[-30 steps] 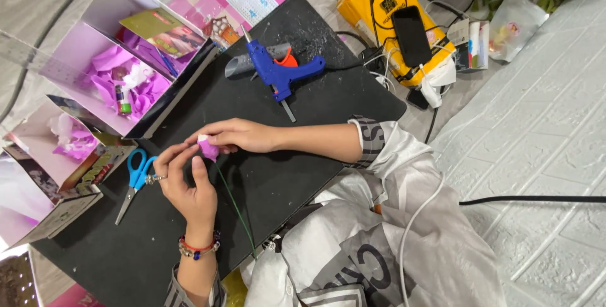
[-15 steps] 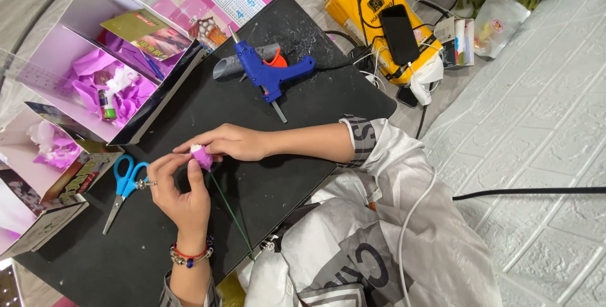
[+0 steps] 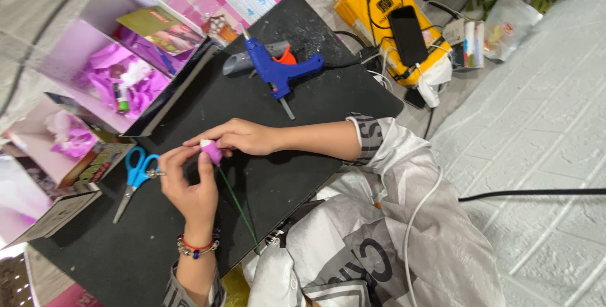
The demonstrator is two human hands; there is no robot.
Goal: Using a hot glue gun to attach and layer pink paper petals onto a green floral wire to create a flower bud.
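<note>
Both my hands meet over a black board. Between them is a small purple paper bud on a thin green wire stem that trails toward my lap. My left hand, with a beaded bracelet at the wrist, pinches the bud from below. Reaching in from the right, my right hand closes its fingertips over the top of the bud.
A blue glue gun lies on the board's far side, and blue-handled scissors lie left of my hands. Open boxes with purple paper stand at the left. A yellow box with a phone sits beyond the board.
Both hands stay on the bud and their fingers shift slightly around it. The view has drifted a little; nothing else moved.
</note>
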